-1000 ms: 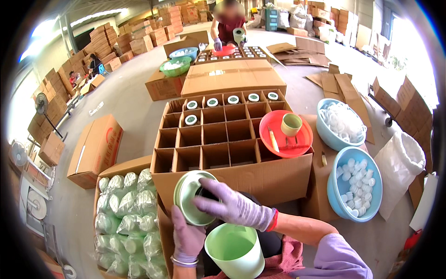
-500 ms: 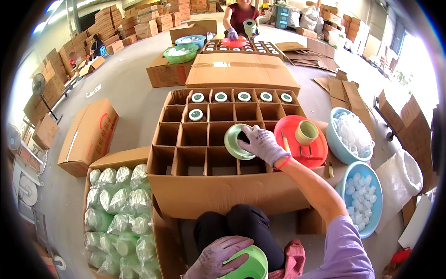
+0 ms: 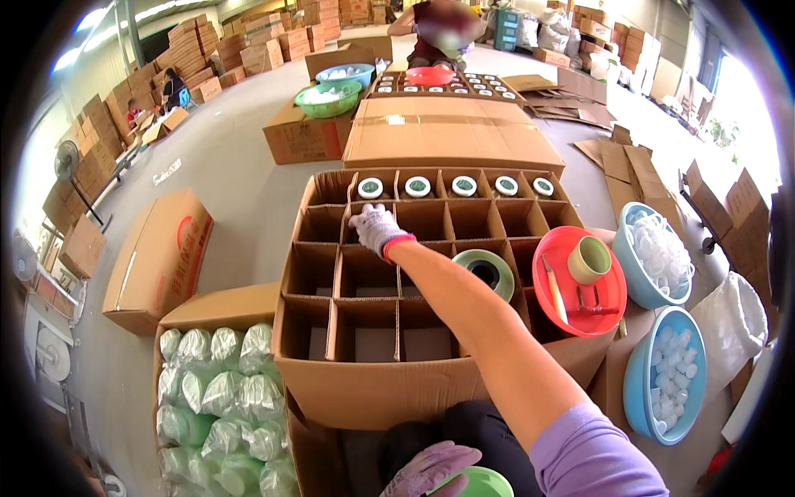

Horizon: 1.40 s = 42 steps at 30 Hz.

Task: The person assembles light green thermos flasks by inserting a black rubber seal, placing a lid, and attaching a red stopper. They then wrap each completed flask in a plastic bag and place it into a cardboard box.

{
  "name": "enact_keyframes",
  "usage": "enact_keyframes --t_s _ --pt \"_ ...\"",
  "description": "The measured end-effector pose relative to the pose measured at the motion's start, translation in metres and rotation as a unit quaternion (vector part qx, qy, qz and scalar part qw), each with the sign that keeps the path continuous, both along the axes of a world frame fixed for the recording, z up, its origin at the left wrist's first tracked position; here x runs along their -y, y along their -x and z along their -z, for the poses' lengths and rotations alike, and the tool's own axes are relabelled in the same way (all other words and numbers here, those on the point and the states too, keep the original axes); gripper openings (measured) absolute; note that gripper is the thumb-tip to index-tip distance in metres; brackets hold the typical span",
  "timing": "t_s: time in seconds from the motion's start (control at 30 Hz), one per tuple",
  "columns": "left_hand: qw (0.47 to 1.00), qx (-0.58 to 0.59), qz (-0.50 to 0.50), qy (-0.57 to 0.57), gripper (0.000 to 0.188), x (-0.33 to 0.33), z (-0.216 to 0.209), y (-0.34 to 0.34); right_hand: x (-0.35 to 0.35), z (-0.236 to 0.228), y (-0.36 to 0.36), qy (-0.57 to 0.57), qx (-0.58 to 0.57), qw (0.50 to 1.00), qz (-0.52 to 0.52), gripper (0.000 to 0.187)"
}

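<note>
My right hand (image 3: 377, 229), in a white-grey glove, reaches over the partitioned carton (image 3: 381, 389) into a second-row compartment. Its fingers are curled downward, and whatever they grip is hidden beneath them. Low in the view, my gloved left hand (image 3: 436, 468) holds the side of a light green container (image 3: 480, 484) on my lap, partly cut off by the lower edge. A pale green round piece with a dark centre (image 3: 486, 275) rests on the carton's dividers, right of my right forearm. Several white-rimmed round tops (image 3: 417, 187) with dark green centres stand in the far row.
At right, a red tray (image 3: 600, 311) holds a green cup and tools. Beside it stand blue basins of white rings (image 3: 658, 248) and white caps (image 3: 672, 364). A carton of plastic-wrapped green containers (image 3: 219, 389) is at left. Another person (image 3: 439, 37) sits beyond a closed carton (image 3: 447, 132).
My right hand has let go of the green round piece, leaving it on the dividers, and moved far and left to the second-row compartment. The view has shifted; my left hand stays with the container.
</note>
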State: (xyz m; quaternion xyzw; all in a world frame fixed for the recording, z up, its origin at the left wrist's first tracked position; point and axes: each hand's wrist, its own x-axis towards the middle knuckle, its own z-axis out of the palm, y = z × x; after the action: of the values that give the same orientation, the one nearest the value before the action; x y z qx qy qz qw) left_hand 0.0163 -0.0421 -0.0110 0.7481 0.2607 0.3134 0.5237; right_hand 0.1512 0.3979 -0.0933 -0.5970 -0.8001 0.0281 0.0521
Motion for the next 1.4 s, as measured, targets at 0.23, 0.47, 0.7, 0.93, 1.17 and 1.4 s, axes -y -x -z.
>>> enact_keyframes --t_s 0.23,0.47,0.7,0.93,1.17,1.4 --pt "0.999 -0.002 0.007 -0.049 0.035 0.0 -0.018 -0.003 0.007 -0.031 -0.01 0.054 -0.052 0.997 0.019 0.046" --pt "0.907 0.27 -0.242 0.213 0.04 -0.013 0.008 0.01 0.109 -0.172 -0.036 -0.259 -0.167 0.944 -0.117 0.049" --pt "0.729 0.55 -0.001 0.407 0.073 -0.083 -0.009 0.006 0.321 -0.235 -0.079 -0.271 -0.196 0.877 -0.346 0.057" --pt "0.699 0.543 -0.028 0.463 0.066 -0.019 -0.009 -0.018 0.426 -0.166 -0.082 -0.339 -0.287 0.824 -0.353 0.047" --pt "0.817 0.434 -0.103 0.364 0.056 -0.007 -0.016 0.012 0.486 -0.132 -0.105 -0.172 -0.393 0.834 -0.347 0.04" --pt "0.901 0.323 -0.146 0.251 0.049 0.007 -0.039 0.015 0.534 -0.127 -0.119 -0.086 -0.333 0.865 -0.365 0.039"
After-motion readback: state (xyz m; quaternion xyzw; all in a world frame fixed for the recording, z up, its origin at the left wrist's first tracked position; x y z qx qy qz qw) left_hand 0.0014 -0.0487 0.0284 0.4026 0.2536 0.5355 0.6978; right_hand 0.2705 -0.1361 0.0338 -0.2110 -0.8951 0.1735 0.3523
